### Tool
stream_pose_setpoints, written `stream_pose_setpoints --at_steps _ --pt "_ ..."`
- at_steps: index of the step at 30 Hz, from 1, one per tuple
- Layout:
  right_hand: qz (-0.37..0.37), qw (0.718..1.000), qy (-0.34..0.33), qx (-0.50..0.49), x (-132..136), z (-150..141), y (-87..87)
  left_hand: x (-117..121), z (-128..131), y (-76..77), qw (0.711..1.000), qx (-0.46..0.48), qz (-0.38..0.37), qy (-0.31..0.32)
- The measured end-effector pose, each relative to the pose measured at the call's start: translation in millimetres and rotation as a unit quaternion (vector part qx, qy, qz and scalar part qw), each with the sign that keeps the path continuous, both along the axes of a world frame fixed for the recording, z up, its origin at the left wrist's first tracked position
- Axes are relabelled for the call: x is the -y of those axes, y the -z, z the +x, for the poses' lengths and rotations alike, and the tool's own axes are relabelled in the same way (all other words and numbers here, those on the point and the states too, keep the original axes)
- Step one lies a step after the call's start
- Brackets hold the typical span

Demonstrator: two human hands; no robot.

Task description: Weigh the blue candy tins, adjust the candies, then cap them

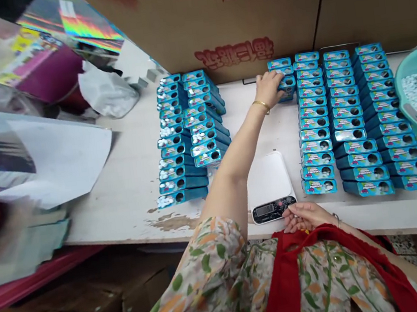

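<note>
My left hand (268, 88) reaches far across the table and rests on the short column of blue boxes (282, 81) near the cardboard wall; its fingers curl over a box there. My right hand (303, 216) lies at the table's front edge, fingers bent and touching the display end of a small white digital scale (268, 185), whose pan is bare. Rows of blue boxes with round holes (357, 121) fill the right side. Two more rows of blue boxes, these with white pellets showing (186, 138), stand on the left.
A teal basin (411, 64) of white pellets with a metal scoop sits at the far right. A large cardboard carton (251, 12) walls off the back. White paper (66, 159), a plastic bag and shiny coloured packaging lie at the left.
</note>
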State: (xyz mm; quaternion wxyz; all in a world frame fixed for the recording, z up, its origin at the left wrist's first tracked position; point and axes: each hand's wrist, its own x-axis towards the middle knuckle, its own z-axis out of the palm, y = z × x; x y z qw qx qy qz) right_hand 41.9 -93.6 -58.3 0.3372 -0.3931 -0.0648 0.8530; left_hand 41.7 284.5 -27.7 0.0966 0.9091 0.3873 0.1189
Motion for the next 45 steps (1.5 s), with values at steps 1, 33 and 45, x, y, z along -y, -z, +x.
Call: stream_pose_setpoints --at_steps 1,33,45 --pt "-0.005 1.0 0.002 -0.003 -0.8 1.3 -0.7 -0.5 1.0 0.3 1.0 0.0 0.005 -0.009" --pt "0.011 0.999 0.036 0.015 19.0 13.0 -31.0 216.2 -165.8 -67.3 0.989 -0.114 0.046 0.077" --pt "-0.016 0.998 0.044 0.029 11.0 20.6 -33.6 215.9 -213.6 -94.5 0.982 0.175 0.066 -0.021"
